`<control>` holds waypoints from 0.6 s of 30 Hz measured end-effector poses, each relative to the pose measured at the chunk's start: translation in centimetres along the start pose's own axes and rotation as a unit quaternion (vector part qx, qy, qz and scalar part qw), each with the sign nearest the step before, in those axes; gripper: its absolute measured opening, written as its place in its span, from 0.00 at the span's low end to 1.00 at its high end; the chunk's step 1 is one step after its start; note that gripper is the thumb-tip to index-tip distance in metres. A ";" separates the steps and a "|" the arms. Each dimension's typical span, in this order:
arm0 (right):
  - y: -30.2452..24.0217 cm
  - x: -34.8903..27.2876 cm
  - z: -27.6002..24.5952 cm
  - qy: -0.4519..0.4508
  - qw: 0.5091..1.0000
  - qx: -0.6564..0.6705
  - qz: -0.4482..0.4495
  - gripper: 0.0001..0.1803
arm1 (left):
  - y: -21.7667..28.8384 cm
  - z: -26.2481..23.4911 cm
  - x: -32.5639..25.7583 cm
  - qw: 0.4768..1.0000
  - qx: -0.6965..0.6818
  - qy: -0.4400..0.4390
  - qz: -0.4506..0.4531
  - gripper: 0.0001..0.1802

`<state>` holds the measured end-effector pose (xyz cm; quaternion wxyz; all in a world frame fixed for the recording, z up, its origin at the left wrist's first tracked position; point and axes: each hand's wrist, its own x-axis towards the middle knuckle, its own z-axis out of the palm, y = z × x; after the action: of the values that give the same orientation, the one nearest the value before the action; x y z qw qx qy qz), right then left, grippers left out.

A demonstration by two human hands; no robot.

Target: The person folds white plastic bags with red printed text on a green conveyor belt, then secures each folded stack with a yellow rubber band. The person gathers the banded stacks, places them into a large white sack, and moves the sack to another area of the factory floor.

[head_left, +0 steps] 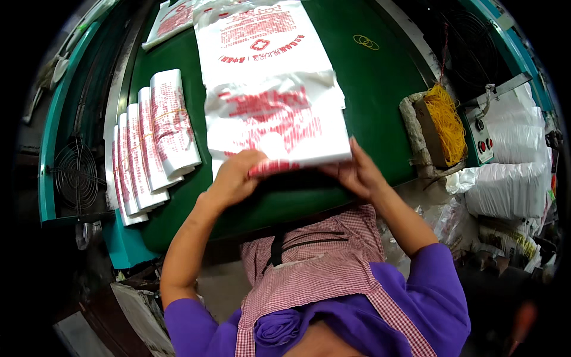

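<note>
A stack of white plastic bags (279,122) with red print lies on the green belt in front of me, its near end lifted a little and doubled over. My left hand (238,175) grips the near left edge, fingers curled onto the printed plastic. At the near right corner, my right hand (360,174) holds the same stack, thumb up along its side and fingers partly hidden beneath. Beyond the fold, flat printed bags (267,35) stretch away from me. Several rolled bundles of printed bags (172,122) lie side by side at the left, thin bands around them.
A green conveyor belt (380,89) runs between metal side rails. Loose yellow rubber bands (366,42) lie on it at the far right. A box of yellow rubber bands (446,128) stands by the right rail, near a control panel with buttons (483,143) and stacked clear-white plastic (505,187).
</note>
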<state>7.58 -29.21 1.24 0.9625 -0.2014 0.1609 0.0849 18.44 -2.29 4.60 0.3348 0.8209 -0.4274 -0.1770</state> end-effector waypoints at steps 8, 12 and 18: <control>-1.8 -1.4 -1.0 -0.386 0.392 -0.812 -0.194 0.27 | 1.2 -1.5 -2.0 0.950 0.005 -0.270 -0.159 0.10; -4.8 0.8 0.4 -0.374 0.261 -0.872 -0.178 0.26 | 4.5 -1.6 -1.3 0.959 0.258 -0.065 0.099 0.12; -7.0 1.3 3.0 -0.373 0.326 -0.864 -0.086 0.22 | 1.6 -1.8 2.9 0.971 0.181 -0.141 0.072 0.15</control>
<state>11.24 -34.14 5.85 0.2067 -0.8796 -0.3978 0.1591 20.20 -4.63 6.95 0.1285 0.8016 -0.5535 -0.1860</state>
